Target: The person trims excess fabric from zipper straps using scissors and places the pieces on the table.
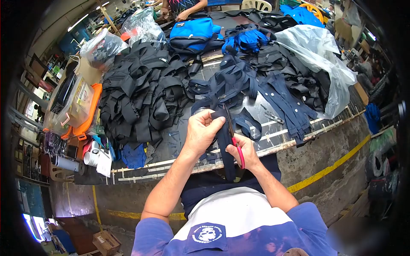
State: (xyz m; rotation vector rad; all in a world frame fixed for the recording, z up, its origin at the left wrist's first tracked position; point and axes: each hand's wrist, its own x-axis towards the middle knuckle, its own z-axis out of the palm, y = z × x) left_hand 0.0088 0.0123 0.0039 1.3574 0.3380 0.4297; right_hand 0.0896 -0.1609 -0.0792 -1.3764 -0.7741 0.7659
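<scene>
My left hand (202, 133) pinches a dark navy fabric strip (225, 147), which hangs down past the table's front edge. In my right hand (247, 150) are scissors with red handles (238, 152). Their blades point up and away from me, right beside the strip near my left fingertips. Whether the blades touch the cloth I cannot tell. Just beyond my hands lies a tangle of navy strips with zippers (228, 83). A curled navy strip (248, 124) rests to the right of the scissors.
A large heap of black straps (143, 89) covers the table's left side. Flat navy strips (287, 106) lie at right, near clear plastic (314, 51). A blue bag (191, 30) sits farther back. At left stands a plastic bin (70, 102). Another person's hand (183, 16) shows across the table.
</scene>
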